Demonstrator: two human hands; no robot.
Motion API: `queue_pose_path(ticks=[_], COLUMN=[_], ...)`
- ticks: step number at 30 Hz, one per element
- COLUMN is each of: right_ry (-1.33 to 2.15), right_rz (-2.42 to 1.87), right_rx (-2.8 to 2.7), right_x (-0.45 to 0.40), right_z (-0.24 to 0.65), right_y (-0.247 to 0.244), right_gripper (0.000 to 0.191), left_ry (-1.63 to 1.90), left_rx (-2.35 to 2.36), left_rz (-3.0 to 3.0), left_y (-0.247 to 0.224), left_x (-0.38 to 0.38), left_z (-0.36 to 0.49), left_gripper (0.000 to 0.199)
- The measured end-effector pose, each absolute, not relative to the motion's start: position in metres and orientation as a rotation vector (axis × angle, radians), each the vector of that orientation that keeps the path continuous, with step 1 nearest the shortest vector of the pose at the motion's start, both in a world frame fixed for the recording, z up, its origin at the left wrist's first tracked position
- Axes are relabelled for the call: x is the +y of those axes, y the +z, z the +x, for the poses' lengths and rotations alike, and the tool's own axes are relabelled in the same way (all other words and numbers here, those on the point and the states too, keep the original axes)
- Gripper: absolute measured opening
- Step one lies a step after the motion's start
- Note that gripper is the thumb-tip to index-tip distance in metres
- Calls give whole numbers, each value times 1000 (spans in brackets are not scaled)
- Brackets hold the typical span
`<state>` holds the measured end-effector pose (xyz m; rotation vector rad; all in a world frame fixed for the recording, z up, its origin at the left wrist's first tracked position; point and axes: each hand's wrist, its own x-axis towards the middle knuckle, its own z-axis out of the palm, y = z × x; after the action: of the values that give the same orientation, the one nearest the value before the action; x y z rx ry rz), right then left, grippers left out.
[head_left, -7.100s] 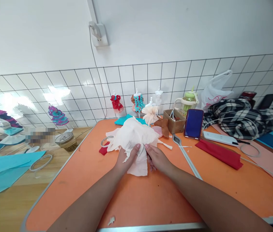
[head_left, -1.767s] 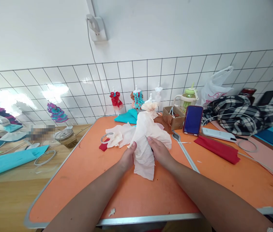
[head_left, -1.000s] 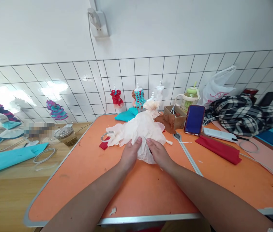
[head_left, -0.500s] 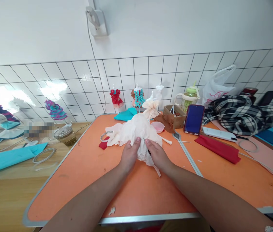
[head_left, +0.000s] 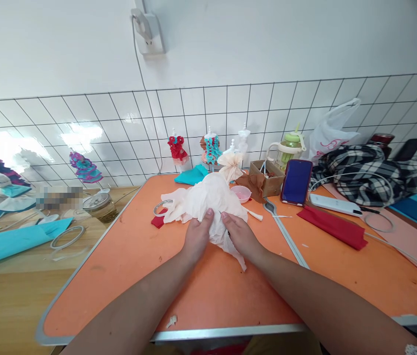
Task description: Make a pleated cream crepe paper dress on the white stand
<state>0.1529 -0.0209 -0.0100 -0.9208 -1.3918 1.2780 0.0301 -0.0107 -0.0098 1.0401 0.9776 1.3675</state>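
A crumpled heap of white crepe-like paper (head_left: 208, 195) spreads over the middle of the orange table (head_left: 127, 276). My left hand (head_left: 198, 234) grips its near edge from the left, thumb on top and fingers tucked under. From the right, my right hand (head_left: 241, 236) pinches the same paper, the two thumbs a short way apart. Something small and dark shows beside the right fingers; I cannot make out what it is. One corner of the paper hangs down between the hands. A roll of tape or ring (head_left: 163, 208) lies against the paper's left side.
Small mannequins in paper dresses, one red (head_left: 177, 150) and one turquoise (head_left: 212, 148), stand at the back. A pink bowl (head_left: 241, 194), cardboard box (head_left: 272, 183), upright phone (head_left: 297, 182), scissors-like grey tool (head_left: 269, 206) and folded red paper (head_left: 332, 228) are to the right.
Both hands keep hold of the white paper in nearly the same place. The thumbs have shifted very slightly, and the paper between them looks a little smoother.
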Motion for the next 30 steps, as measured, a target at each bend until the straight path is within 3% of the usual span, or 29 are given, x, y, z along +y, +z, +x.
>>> queue_pose_path(ticks=[22,30], right_ry=[1289,1229], right_rz=[-929,-1089], right_rx=[-1431,-1345], right_x=[-20,-21], right_z=[155,156], right_y=[-10,-6], right_gripper=[48,44], left_ry=[1349,1349], left_rx=[949,878], left_rz=[1010,1142], left_y=[-9,-9], left_x=[-11,-18], left_z=[30,36], left_gripper=[42,50])
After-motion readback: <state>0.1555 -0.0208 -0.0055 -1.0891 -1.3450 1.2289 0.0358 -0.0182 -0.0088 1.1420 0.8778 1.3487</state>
